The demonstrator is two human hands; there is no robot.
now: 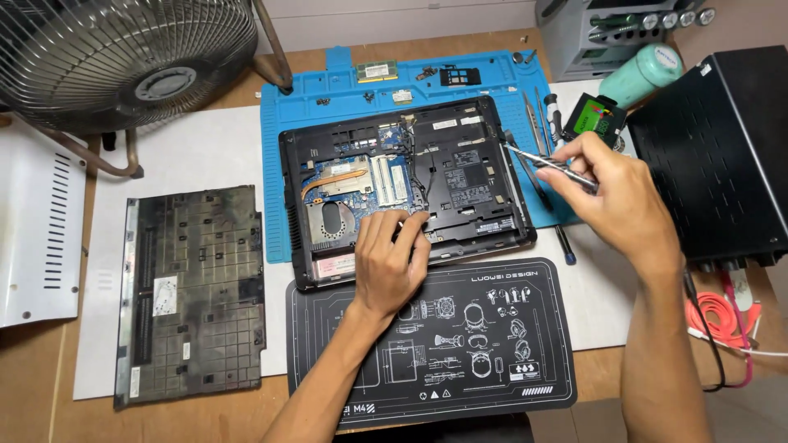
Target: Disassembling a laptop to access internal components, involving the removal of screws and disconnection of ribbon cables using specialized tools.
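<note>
An opened black laptop [460, 176] lies bottom-up on a blue work mat [328, 90], its circuit board, copper heat pipe and fan exposed. My left hand [390, 262] rests on the laptop's near edge, fingers curled down onto the chassis, holding nothing that I can see. My right hand [611, 197] is just off the laptop's right side and grips a thin metal screwdriver [542, 162], whose tip points at the laptop's right rear edge.
The removed bottom cover [193, 291] lies to the left. A black printed mat [460, 336] sits in front. A fan [123, 57] stands back left, a black vented box [714, 148] at the right. Spare tools [538, 115], a green bottle [640, 74] and red cable [722, 316] lie nearby.
</note>
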